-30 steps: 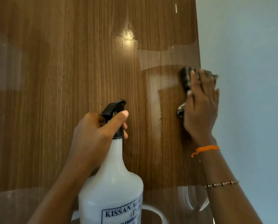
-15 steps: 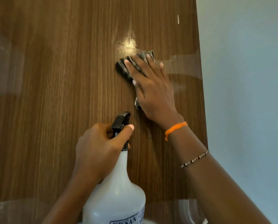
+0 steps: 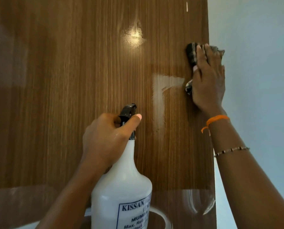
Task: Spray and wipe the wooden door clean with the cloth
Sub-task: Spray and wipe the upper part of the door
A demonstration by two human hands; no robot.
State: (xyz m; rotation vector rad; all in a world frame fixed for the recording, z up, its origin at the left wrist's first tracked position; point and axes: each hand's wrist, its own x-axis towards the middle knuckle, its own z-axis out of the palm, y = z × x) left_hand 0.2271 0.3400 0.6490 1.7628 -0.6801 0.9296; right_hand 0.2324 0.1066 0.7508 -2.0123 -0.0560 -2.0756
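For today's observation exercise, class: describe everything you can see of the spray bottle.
The spray bottle is translucent white plastic with a rounded body narrowing to a long neck, topped by a black trigger head. A label with blue print, partly cut off, reads KISSAN. It stands roughly upright before the wooden door, nozzle toward the wood. The left hand grips its neck, thumb lying beside the head. Its base is out of frame.
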